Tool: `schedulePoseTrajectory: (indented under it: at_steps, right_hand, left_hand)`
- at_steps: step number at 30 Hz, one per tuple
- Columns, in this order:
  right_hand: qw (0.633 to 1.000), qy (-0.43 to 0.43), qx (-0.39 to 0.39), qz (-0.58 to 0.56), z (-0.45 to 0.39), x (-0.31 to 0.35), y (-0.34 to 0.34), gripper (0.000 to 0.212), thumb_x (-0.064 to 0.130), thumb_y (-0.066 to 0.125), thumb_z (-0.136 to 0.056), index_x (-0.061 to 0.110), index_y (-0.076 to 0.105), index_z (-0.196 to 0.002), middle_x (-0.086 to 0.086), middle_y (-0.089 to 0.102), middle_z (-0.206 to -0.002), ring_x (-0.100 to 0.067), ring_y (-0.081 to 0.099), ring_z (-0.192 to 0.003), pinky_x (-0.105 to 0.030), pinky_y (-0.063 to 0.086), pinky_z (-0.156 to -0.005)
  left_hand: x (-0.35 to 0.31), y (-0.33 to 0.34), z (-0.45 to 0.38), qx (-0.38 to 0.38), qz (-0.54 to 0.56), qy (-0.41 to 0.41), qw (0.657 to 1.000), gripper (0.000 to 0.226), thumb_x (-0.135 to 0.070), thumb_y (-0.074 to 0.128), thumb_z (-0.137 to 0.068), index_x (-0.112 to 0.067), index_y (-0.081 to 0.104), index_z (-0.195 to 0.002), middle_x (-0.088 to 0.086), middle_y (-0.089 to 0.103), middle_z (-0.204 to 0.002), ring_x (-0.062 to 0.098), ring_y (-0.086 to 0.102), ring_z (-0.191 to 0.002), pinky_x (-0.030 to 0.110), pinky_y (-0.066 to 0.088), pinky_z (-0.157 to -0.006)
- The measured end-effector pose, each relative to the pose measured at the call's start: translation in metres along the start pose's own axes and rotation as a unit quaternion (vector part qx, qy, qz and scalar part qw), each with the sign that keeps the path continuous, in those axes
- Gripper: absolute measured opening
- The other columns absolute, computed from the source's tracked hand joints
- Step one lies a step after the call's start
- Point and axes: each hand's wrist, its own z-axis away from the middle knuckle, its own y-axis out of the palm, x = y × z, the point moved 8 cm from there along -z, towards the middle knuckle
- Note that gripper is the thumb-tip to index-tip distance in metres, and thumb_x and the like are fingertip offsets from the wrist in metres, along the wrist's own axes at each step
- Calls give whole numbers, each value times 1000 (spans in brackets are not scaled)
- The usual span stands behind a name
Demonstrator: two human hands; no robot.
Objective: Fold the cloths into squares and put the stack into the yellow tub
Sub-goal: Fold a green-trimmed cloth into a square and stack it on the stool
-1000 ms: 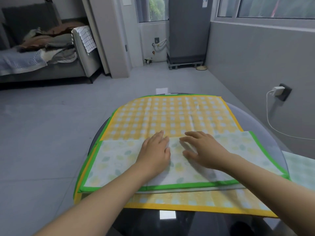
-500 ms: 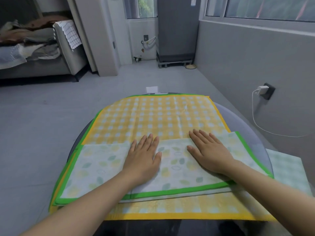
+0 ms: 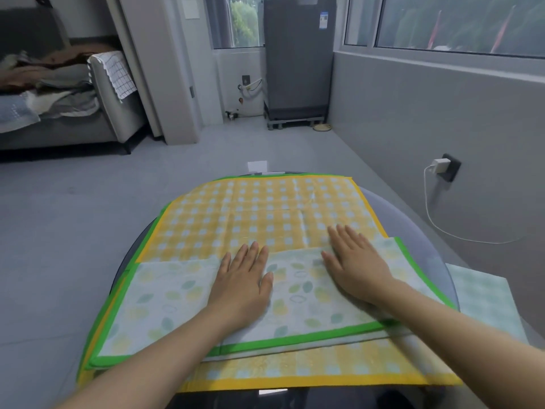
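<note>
Nearest the viewer, a yellow checked cloth (image 3: 265, 211) lies spread over a round dark table (image 3: 413, 219), its yellow border running along the near edge. On top of it lies a green-bordered leaf-print cloth (image 3: 177, 293), folded into a long band across the near half, with its green hem facing the viewer.

The left hand (image 3: 243, 283) lies flat on the middle of this band, fingers straight and close together, pressing down and gripping nothing. The right hand (image 3: 354, 258) lies flat just beside it, to the right, fingers straight and slightly spread. Its fingertips reach past the fold line onto the yellow checks. It also holds nothing.

At the right edge, a pale green checked cloth (image 3: 483, 296) lies beyond the table rim.

Farther off: grey floor, a charger (image 3: 439, 166) plugged into the right wall, a grey appliance (image 3: 298, 60) on a stand, and a sofa (image 3: 73, 93) heaped with clothes at the left.

The yellow tub is not in view.
</note>
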Motion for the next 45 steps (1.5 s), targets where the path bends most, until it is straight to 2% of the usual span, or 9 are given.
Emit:
schedulePoseTrajectory:
  at_steps: [5,16,23,25,28,32,35,37,45]
  right_hand:
    - [990,-125,10,-62,2,90,19,54,36,16,-101,19,4,-150,3,1,-158,-8,-4,-145,-25,-6,-116]
    - [991,-122,52,7,6,95,34,67,56,1,-91,24,-7,-149,8,-12,-156,-1,-17,-139,-26,-12,-115]
    - [991,-115,69,11,4,98,34,60,49,8,-98,22,-7,-149,4,-12,-157,-9,-15,-143,-29,-9,-117]
    - [991,-110,70,3,3,101,29,60,46,17,-99,19,0,-150,0,-5,-158,-12,-9,-145,-30,-5,-117]
    - [991,-129,31,-17,3,112,15,58,44,35,-97,18,22,-147,0,18,-156,-19,12,-143,-34,12,-117]
    - [974,-206,27,-93,7,146,9,50,45,48,-91,27,41,-137,6,49,-133,-14,37,-121,-26,31,-102]
    - [968,-223,62,-100,10,160,19,63,66,45,-79,37,42,-135,10,48,-124,-12,37,-112,-27,31,-100]
    - [969,-223,76,-70,12,161,27,82,81,32,-65,43,37,-137,11,40,-128,-13,32,-115,-29,27,-102]
    - [971,-206,117,-33,23,168,34,92,75,55,-68,40,19,-144,7,24,-138,-17,18,-129,-35,16,-107]
  left_hand:
    - [0,-2,-2,-5,-3,-1,1000,55,-40,10,-101,-25,-7,-151,-8,-15,-158,6,-17,-144,34,-13,-117]
    - [98,-17,32,-30,-16,-70,997,55,-40,10,-101,-27,-7,-151,-13,-14,-157,1,-16,-143,31,-11,-118]
    - [134,-26,47,-9,-27,-111,993,55,-45,14,-100,-30,0,-152,-12,-8,-159,3,-12,-144,42,-12,-117]
    - [134,-36,44,-16,-53,-110,992,56,-50,22,-99,-32,13,-150,-9,10,-158,8,3,-146,46,-12,-116]
    - [134,-55,41,-50,-61,-107,991,54,-58,38,-92,-36,36,-141,-8,40,-131,12,27,-134,47,-11,-116]
    - [139,-69,38,-78,-21,-123,989,61,-67,56,-78,-33,49,-128,-9,38,-112,16,30,-127,39,3,-117]
    - [145,-79,37,-101,-10,-149,984,61,-69,66,-67,-29,56,-112,-9,36,-103,16,36,-116,29,27,-101]
    - [153,-85,42,-115,18,-182,976,53,-62,72,-66,-26,56,-101,-8,43,-103,16,44,-109,29,36,-88]
    - [197,-75,70,-128,371,-287,874,40,-17,80,-74,-12,60,-108,6,62,-103,21,61,-89,28,48,-70]
